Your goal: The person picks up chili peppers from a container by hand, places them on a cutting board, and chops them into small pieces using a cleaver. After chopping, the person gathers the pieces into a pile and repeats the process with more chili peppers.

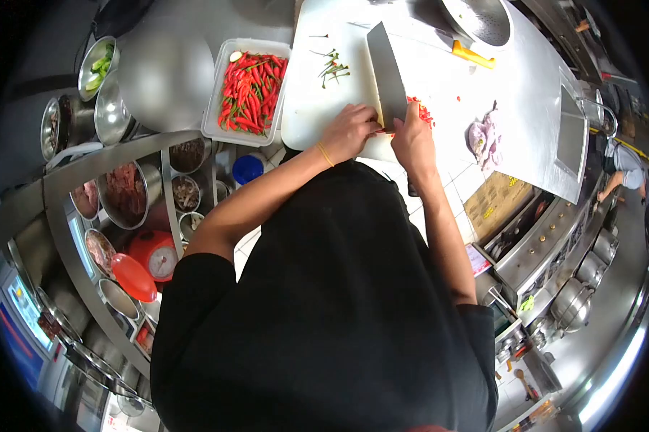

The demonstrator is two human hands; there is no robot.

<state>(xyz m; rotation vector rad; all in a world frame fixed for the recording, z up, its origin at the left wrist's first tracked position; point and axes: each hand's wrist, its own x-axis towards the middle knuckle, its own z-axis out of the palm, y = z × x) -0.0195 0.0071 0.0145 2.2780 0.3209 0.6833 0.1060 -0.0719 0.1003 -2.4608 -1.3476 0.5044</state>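
My right hand is closed on the handle end of a wide cleaver, whose blade points away from me over the white cutting board. Beside the blade, on its left, my left hand has its fingers bent round a red chili, only partly visible. Chopped red chili lies to the right of the blade, partly behind my right hand. Green stems are scattered on the board. Left of the board, a clear plastic tub holds many whole red chilies.
A yellow-handled tool and a metal colander lie at the far right of the board. A pale, purplish piece sits further right. Metal bowls stand at left. Another person is at the far right.
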